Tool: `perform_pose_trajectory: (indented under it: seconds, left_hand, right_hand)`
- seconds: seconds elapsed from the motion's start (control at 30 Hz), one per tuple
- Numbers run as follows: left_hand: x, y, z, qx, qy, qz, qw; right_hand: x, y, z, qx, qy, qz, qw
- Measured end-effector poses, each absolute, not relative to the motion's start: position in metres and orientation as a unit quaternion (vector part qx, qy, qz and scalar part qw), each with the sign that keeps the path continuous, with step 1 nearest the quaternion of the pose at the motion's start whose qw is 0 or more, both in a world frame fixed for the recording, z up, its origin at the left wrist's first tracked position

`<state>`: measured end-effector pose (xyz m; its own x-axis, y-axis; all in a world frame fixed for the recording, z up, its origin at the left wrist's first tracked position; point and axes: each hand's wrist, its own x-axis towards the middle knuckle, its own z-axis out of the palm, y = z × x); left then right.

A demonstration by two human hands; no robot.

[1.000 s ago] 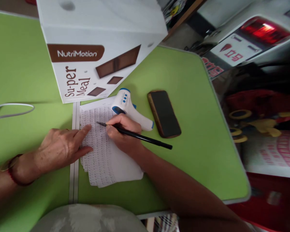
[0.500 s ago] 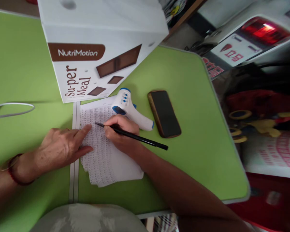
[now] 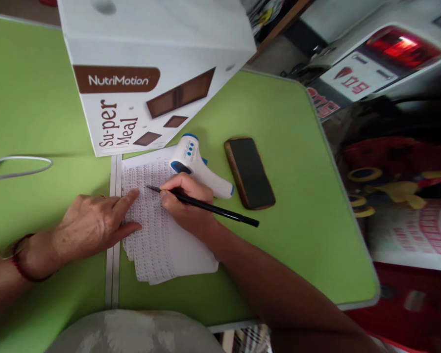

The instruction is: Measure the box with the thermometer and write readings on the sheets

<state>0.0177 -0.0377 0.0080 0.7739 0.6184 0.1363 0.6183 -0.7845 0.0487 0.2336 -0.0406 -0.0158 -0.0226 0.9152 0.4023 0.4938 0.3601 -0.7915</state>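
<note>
My right hand (image 3: 187, 201) is closed around a black pen (image 3: 220, 211), whose tip points at the handwritten rows on the paper sheets (image 3: 158, 250). The sheets lie in a slightly fanned stack on the green table. With index finger and thumb stretched out, my left hand (image 3: 95, 220) rests on the left edge of the stack and holds nothing. A white and blue infrared thermometer (image 3: 206, 174) lies over the top right of the sheets, just beyond my right hand. To its right is a phone (image 3: 250, 172) in a brown case, screen dark.
A large white NutriMotion box (image 3: 139, 54) stands on the green table (image 3: 308, 235) behind the sheets. At the left lies a loop of white cable (image 3: 22, 166). Beyond the table's right edge are a vehicle with a red tail light (image 3: 404, 46) and a red container (image 3: 411, 314).
My right hand and the pen have shifted slightly to the right along the writing. My left hand, the thermometer and the phone stay where they were.
</note>
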Motion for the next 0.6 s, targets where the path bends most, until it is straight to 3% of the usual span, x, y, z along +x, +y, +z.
perform_pose_trajectory:
  seconds: [0.6]
  left_hand:
    - [0.0166,-0.0368,0.0069,0.941,0.33,0.073,0.007]
  right_hand:
    - [0.2349,-0.0408,-0.0141,-0.533,-0.673,0.241,0.452]
